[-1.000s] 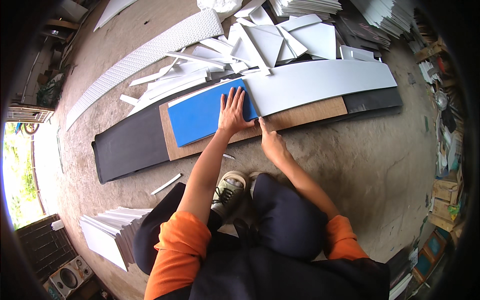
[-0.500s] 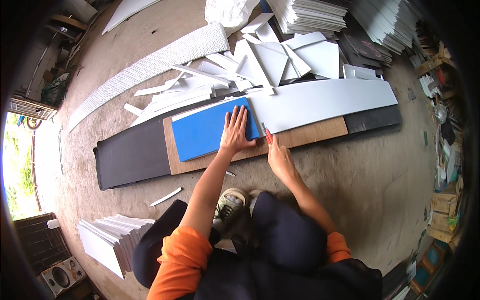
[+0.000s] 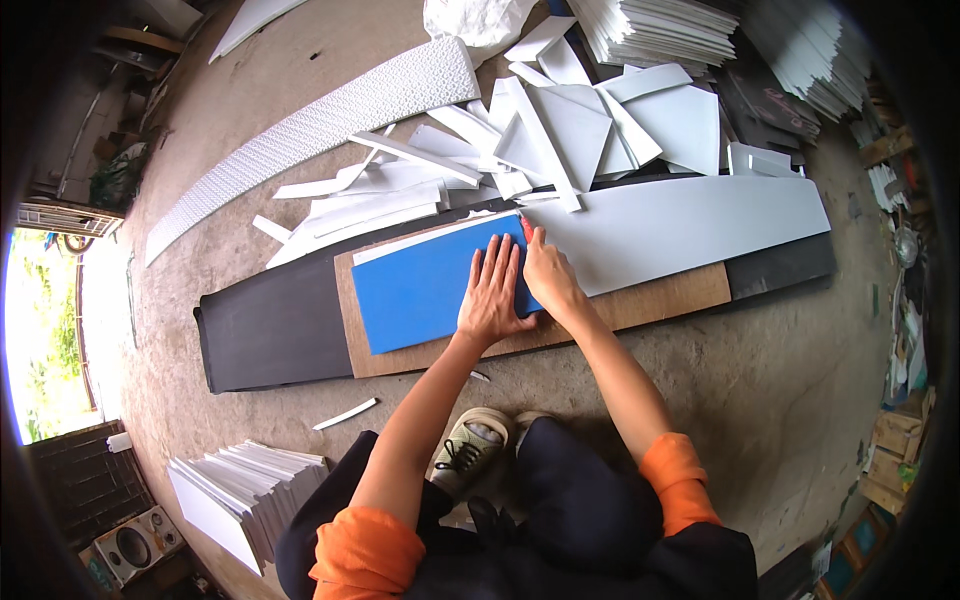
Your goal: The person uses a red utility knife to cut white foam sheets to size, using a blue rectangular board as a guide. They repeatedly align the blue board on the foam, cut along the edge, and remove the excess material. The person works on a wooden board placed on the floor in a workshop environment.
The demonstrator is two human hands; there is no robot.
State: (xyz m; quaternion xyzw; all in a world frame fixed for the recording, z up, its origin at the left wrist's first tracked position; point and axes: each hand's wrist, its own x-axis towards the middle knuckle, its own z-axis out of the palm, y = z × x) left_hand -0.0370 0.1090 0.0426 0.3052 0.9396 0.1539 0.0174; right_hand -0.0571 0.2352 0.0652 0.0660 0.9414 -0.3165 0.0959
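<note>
1. Left hand has a released grip: fingers spread, palm pressed flat on the blue sheet.
2. Right hand lies just beside it at the sheet's right edge, a small red tool at its fingertips; whether that grip is clenched on the tool cannot be told.
3. Blue sheet lies on a brown board, over a long black panel on the concrete floor.
4. White sheet touches the blue sheet's right edge.
5. White offcuts are piled behind.

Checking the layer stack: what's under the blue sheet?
The blue sheet lies on a brown board, which rests on a long black mat. The left hand presses flat on it. Anything directly beneath the blue sheet is covered.
</note>
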